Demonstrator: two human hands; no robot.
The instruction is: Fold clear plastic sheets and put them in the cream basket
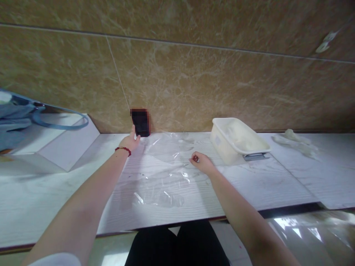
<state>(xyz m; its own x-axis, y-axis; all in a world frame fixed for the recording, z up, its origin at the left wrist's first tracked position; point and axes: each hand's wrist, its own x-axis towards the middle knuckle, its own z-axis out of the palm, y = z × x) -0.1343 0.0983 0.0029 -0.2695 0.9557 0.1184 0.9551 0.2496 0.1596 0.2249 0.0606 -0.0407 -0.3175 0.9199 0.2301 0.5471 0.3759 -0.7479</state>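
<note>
Dark phone [141, 123], upright against wall [194, 92], left hand [129, 141] touching

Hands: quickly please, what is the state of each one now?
Left hand: at the lower edge of the dark phone, touching it; grip cannot be told.
Right hand: fingers curled shut, resting on the clear plastic sheet.

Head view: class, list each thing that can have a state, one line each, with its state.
Phone: upright against wall, screen dark.
Left hand: touching phone.
Right hand: fingers curled, on sheet.
Sheet: spread flat, wrinkled.
Tub: open, no lid.
Bag: slumped on box.
</note>
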